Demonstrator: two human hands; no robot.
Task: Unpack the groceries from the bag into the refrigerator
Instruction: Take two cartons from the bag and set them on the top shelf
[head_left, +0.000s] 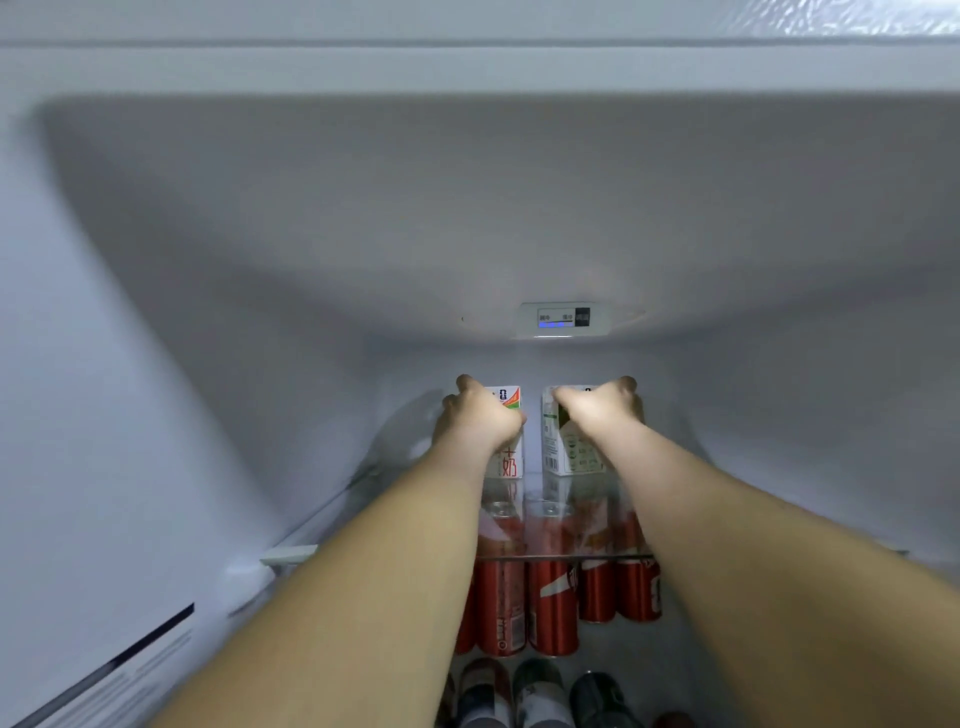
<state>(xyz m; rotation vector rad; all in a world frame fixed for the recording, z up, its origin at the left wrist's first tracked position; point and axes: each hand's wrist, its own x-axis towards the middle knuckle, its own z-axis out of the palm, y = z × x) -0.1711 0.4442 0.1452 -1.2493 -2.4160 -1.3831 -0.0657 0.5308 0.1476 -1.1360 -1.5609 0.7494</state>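
Deep at the centre of the frame, two cartons are standing side by side on a glass shelf (561, 557), a narrow gap showing between them. The left hand (475, 421) is wrapping its curled fingers round the red-lettered carton (508, 457); the right hand (597, 410) is gripping the green-printed carton (563, 452) the same way. Open shelf is lying to either side of the pair, out to the refrigerator walls (130, 389). Both forearms are crossing the shelf's front edge. Below centre, about four red cans (553, 608) are standing under the glass, and lower still perhaps four dark can tops (540, 686) are blurring together. Above the cartons, a control panel (563, 317) is glowing blue.
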